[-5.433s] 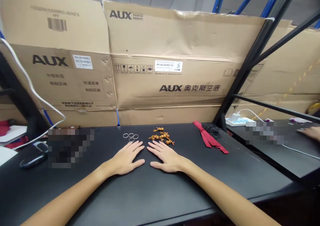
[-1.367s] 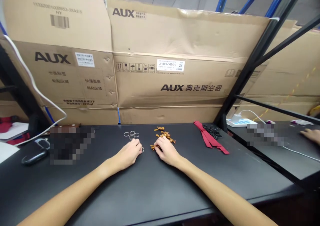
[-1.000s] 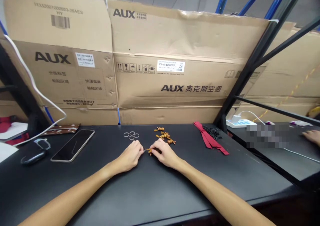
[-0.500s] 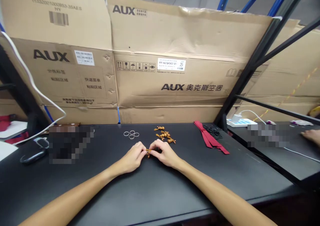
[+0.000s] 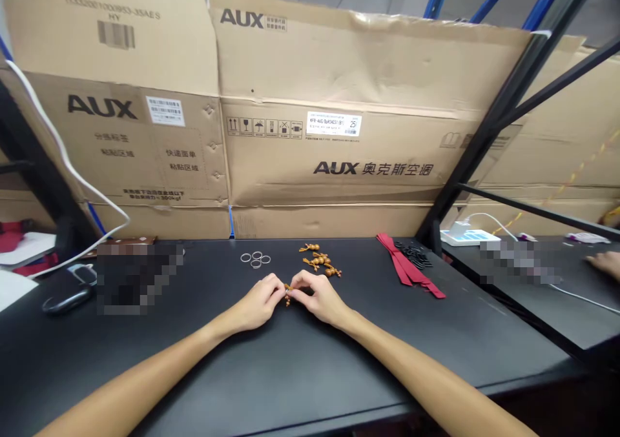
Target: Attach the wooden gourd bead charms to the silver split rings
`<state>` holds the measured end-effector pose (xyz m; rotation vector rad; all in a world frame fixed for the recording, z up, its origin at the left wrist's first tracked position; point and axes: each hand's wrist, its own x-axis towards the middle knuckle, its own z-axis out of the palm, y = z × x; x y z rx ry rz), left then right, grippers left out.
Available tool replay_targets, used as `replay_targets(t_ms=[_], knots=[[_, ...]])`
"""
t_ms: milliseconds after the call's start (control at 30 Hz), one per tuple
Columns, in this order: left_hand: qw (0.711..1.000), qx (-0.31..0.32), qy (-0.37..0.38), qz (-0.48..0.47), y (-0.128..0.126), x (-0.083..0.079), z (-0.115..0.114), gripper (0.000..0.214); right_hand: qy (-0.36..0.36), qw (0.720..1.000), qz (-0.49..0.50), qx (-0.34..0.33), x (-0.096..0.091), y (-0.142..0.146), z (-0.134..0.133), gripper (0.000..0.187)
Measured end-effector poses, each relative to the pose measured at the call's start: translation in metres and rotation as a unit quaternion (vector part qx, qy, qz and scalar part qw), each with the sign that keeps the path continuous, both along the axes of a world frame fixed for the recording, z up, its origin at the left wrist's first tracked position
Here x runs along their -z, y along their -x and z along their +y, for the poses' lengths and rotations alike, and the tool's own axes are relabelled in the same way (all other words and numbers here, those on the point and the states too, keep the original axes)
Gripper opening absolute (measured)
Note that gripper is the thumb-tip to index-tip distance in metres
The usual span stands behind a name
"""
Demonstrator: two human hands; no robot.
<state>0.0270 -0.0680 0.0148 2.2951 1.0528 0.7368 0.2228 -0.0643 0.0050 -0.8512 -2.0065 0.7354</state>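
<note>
Close together over the middle of the table, my left hand point(image 5: 264, 301) and my right hand point(image 5: 317, 296) pinch a small brown gourd-like wooden charm point(image 5: 288, 301) by its yellow-brown cord. Its beads hang below my fingertips. A pale, shiny bit shows between the fingers, too small to make out. Just beyond my right hand lie several similar wooden charms point(image 5: 320, 261) with cords. Beyond my left hand several silver metal rings point(image 5: 256, 260) lie flat, close to one another. My fingertips partly hide the held charm.
Red ribbon strips point(image 5: 409, 269) and a heap of black clasp-like pieces point(image 5: 416, 256) lie at the right. Cardboard point(image 5: 329, 198) stands along the back. A black cable-like item point(image 5: 68, 300) lies left. Another person's hand point(image 5: 608, 263) is at the far right, past the black frame point(image 5: 477, 133).
Both hands stay in nearly the same place, with the fingers shifting slightly on the cord. A pale shiny bit now shows between the fingertips. The whole view has moved slightly.
</note>
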Motion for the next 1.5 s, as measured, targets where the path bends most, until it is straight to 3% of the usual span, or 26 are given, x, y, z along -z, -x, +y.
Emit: replay_targets(t_ms=[133, 333, 633, 833, 1100, 1500], knots=[[1.000, -0.005, 0.006, 0.000, 0.0002, -0.0004, 0.0000, 0.029, 0.030, 1.000, 0.002, -0.003, 0.0001, -0.0010, -0.0005, 0.016], [1.000, -0.016, 0.012, 0.003, 0.0014, 0.0024, 0.0019, 0.028, 0.007, 1.000, -0.016, 0.001, -0.0005, -0.0056, -0.0006, 0.015], [1.000, -0.021, 0.012, -0.004, 0.0012, 0.0048, 0.0031, 0.027, 0.055, 0.997, 0.056, 0.004, 0.0088, -0.0045, 0.0043, 0.015], [1.000, -0.021, 0.007, -0.003, 0.0004, 0.0043, 0.0031, 0.028, 0.034, 0.999, 0.042, 0.009, 0.0035, -0.0011, 0.0007, 0.014], [1.000, -0.015, 0.002, 0.000, 0.0003, 0.0038, 0.0027, 0.028, 0.061, 0.994, 0.084, 0.011, 0.0052, 0.0005, 0.0001, 0.024], [1.000, 0.003, 0.026, -0.001, 0.0019, -0.0016, 0.0013, 0.027, 0.052, 0.995, 0.083, 0.035, 0.0062, -0.0006, 0.0023, 0.019]])
